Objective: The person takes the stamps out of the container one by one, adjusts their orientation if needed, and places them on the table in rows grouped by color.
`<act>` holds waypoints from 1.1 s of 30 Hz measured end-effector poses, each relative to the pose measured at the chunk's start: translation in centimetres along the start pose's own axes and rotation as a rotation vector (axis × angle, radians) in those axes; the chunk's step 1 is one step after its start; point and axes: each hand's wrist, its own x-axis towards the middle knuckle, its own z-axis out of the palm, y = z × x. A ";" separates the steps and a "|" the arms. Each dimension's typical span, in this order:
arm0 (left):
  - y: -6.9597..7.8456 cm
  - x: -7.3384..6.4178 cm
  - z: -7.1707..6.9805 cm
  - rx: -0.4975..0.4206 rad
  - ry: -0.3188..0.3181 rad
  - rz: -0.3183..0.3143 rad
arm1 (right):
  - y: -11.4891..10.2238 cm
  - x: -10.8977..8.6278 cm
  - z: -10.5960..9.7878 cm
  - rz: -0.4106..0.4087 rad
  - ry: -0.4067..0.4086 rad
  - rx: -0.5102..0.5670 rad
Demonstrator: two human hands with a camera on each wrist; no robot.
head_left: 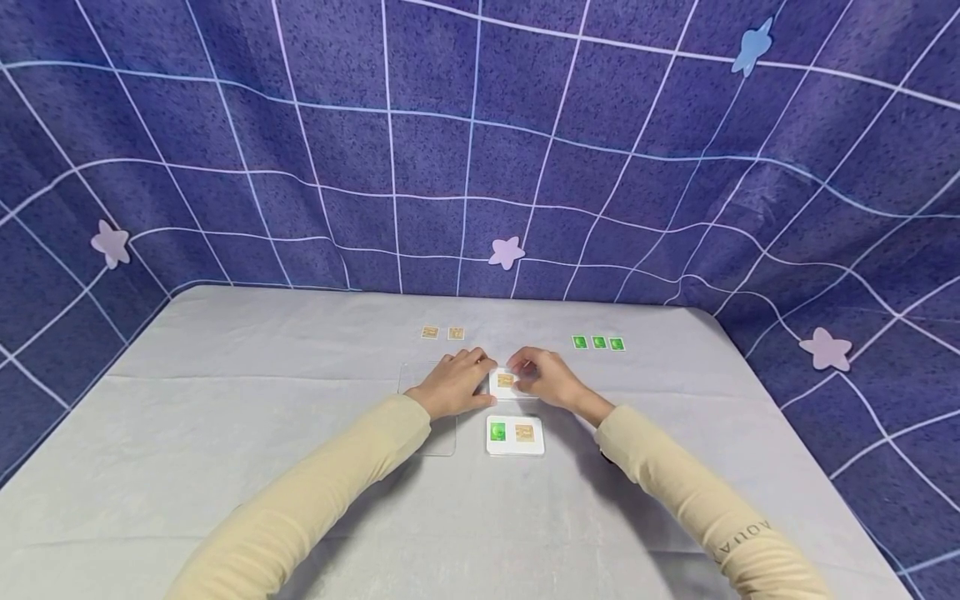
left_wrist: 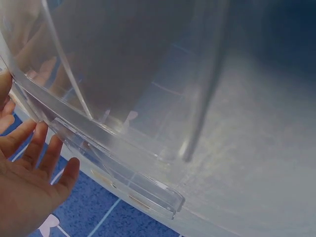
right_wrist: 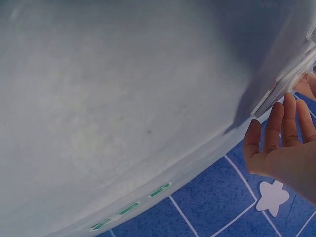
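Observation:
In the head view, a white card [head_left: 496, 392] lies between the hands, with a tan printed square [head_left: 506, 381] on it. My left hand [head_left: 453, 383] is at its left edge, fingers fairly straight, over a clear plastic tray [head_left: 442, 442]. The left wrist view shows those fingers [left_wrist: 52, 155] beside transparent plastic edges. My right hand [head_left: 550, 377] bends its fingers over the card's right part and hides it. From the right wrist, its fingers [right_wrist: 274, 128] look loosely bent near the card's edge; whether they pinch anything is hidden.
Nearer me lies a second white card [head_left: 513, 447] bearing a green square [head_left: 497, 432] and a tan square [head_left: 524, 433]. Farther back are two tan squares [head_left: 456, 333] and three green squares [head_left: 598, 342]. A blue gridded curtain [head_left: 427, 158] with stars hangs behind the grey-covered table [head_left: 225, 400].

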 end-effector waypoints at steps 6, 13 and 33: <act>0.0 0.0 0.1 0.000 0.013 0.009 | -0.1 0.1 0.2 0.002 0.007 -0.001; 0.0 0.0 0.0 0.002 0.015 0.014 | -0.2 0.3 0.3 0.033 0.014 -0.005; -0.1 0.2 0.2 0.010 0.003 0.003 | -0.5 0.5 0.4 0.095 0.002 0.003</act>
